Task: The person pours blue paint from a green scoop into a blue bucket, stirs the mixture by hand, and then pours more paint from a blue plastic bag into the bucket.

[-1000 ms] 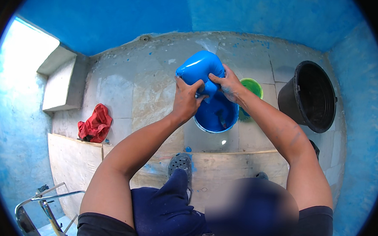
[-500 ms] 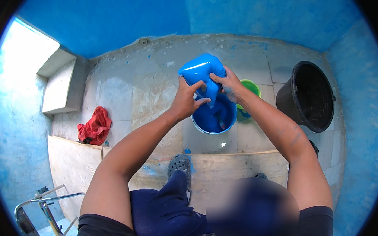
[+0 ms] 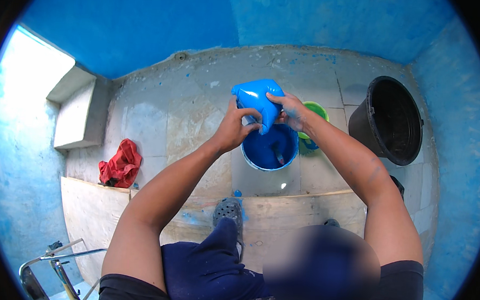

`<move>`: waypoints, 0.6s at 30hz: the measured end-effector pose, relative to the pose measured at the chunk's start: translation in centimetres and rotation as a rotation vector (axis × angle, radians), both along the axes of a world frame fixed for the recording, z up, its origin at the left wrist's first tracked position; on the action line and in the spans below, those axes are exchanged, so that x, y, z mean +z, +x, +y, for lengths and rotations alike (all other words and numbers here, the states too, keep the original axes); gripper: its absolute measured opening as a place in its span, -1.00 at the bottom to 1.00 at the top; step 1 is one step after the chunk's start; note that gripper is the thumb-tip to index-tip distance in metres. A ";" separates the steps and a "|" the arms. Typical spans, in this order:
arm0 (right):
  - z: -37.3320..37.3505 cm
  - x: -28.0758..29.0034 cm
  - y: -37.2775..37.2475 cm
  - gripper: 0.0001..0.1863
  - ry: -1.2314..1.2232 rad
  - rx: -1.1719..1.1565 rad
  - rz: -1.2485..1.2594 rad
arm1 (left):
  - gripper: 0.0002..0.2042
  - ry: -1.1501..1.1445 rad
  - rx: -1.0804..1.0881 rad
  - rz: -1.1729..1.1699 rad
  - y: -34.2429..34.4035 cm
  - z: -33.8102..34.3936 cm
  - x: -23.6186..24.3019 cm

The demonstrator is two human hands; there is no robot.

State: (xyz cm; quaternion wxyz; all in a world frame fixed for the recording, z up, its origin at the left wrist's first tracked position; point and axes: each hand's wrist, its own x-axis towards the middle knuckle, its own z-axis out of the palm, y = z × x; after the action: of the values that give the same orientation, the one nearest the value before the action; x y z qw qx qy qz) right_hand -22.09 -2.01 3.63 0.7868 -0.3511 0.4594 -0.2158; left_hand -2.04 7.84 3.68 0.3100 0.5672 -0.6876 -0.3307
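Room mid-painting — two-toned blue wall [image 3: 220,16], spattered tile floor [image 3: 199,107], paint bucket [image 3: 264,168].

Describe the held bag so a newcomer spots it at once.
On the grey floor, find the open bucket of blue paint. At its upper edge in the picture, the left hand and right hand grip the bag. It alone is a glossy, bulging, bright-blue pouch; the green container and black tub to the right are open-mouthed.

Floor [image 3: 144,112] holds bucket [image 3: 263,168], tub [image 3: 367,127], probably a cloth [image 3: 121,164].
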 end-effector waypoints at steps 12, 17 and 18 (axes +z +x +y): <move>-1.6 -2.8 0.2 -0.53 -0.033 0.042 0.059 | -0.81 -0.211 -0.128 -0.096 -0.1 -2.0 2.2; -1.5 -2.2 0.0 -0.44 -0.071 0.137 0.074 | -0.86 -0.203 -0.252 -0.228 0.2 -1.9 1.8; -1.4 -2.2 -0.1 -0.42 -0.088 0.142 0.090 | -0.87 -0.202 -0.288 -0.253 0.1 -1.8 1.7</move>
State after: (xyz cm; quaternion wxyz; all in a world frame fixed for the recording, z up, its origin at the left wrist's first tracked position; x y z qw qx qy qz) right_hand -22.19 -3.40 1.38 0.7626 -0.4263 0.4583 -0.1634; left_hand -1.98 6.02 5.36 0.2262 0.4661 -0.8247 -0.2271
